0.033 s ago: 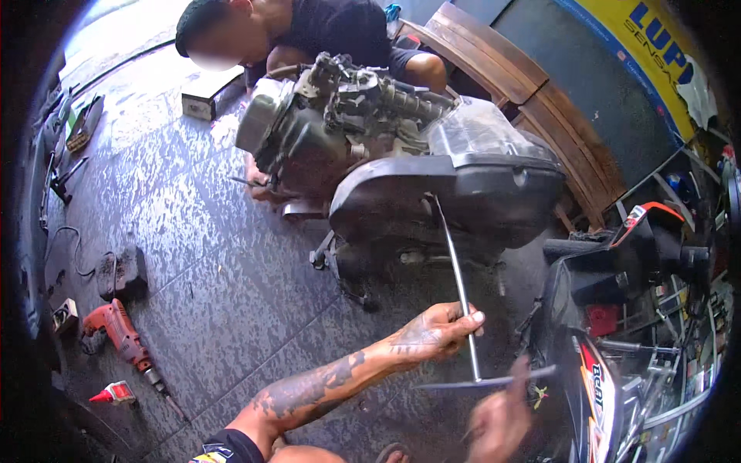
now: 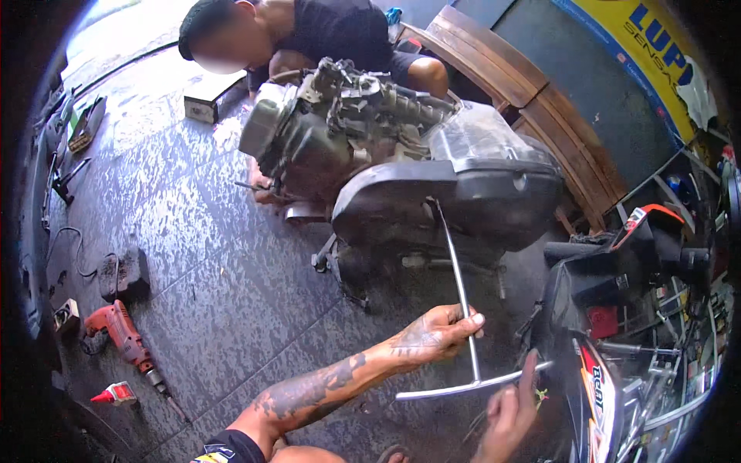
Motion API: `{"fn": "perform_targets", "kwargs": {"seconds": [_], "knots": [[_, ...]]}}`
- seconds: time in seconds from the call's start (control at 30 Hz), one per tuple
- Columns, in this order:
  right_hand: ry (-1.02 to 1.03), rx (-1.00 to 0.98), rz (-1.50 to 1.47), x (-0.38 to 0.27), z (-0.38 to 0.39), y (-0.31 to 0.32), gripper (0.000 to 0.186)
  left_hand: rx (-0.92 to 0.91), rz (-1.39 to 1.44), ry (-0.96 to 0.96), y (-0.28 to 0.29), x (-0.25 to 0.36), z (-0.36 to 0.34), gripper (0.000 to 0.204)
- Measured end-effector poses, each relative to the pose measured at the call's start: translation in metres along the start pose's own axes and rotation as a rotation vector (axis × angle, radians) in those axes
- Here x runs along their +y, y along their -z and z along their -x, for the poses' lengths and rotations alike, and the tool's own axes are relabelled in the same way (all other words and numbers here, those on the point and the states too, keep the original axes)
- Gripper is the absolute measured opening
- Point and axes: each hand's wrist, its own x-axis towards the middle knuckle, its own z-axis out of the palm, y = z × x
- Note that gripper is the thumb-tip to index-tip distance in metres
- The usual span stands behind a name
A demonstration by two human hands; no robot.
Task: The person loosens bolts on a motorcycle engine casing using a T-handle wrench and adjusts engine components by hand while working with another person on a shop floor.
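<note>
My left hand (image 2: 432, 333) is closed around the shaft of a silver T-handle wrench (image 2: 455, 266), thumb and fingers pinching it above the crossbar. The wrench's tip reaches into a hole in the black side cover (image 2: 394, 193) of a scooter engine (image 2: 332, 147). Beside the crossbar's right end is my right hand (image 2: 509, 413). Its index finger stretches up by the bar while the other fingers curl, and they grip nothing. Whether that finger touches the bar I cannot tell. Another person (image 2: 332, 31) crouches behind the engine, a hand (image 2: 261, 181) low at its left side.
A red power drill (image 2: 127, 336) lies on the dark tiled floor (image 2: 208, 247) at left, near a small red-capped bottle (image 2: 116, 393) and a dark block (image 2: 123, 274). Black scooter bodywork (image 2: 587, 285) and a metal rack with tools crowd the right. Wooden boards (image 2: 532, 100) stand behind the engine.
The wrench's crossbar has turned, its left end now nearer to me. My right hand has moved slightly, its index finger now raised beside the bar. My left hand stays on the shaft.
</note>
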Motion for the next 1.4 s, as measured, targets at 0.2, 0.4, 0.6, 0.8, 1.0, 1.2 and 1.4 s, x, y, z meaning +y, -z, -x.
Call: {"fn": "perform_targets", "kwargs": {"seconds": [0.2,0.4,0.6,0.8,1.0,1.2,1.4], "knots": [[0.188,-0.519,0.077,-0.015,0.036,-0.031,0.017,0.063,-0.06,-0.025,0.008,-0.007,0.003,0.038],[-0.051,0.323,-0.279,-0.003,0.019,0.002,0.032,0.081,-0.088,-0.022,0.002,0.0,-0.005,0.035],[0.319,-0.084,0.563,-0.011,0.01,-0.021,0.078,0.15,-0.05,-0.001,0.004,-0.013,-0.01,0.037],[-0.028,-0.402,0.123,0.081,0.025,-0.039,0.023,0.149,-0.064,-0.016,0.003,0.0,-0.001,0.035],[0.491,-0.567,0.058,-0.013,0.031,-0.037,0.016,0.203,-0.093,-0.057,0.006,0.001,-0.006,0.033],[0.086,-0.103,0.232,0.0,0.001,0.016,0.015,0.253,-0.216,-0.054,0.005,0.012,0.0,0.033],[0.047,-0.473,-0.186,0.031,0.079,-0.069,0.011,0.268,-0.157,-0.053,0.0,0.013,-0.01,0.034]]}}
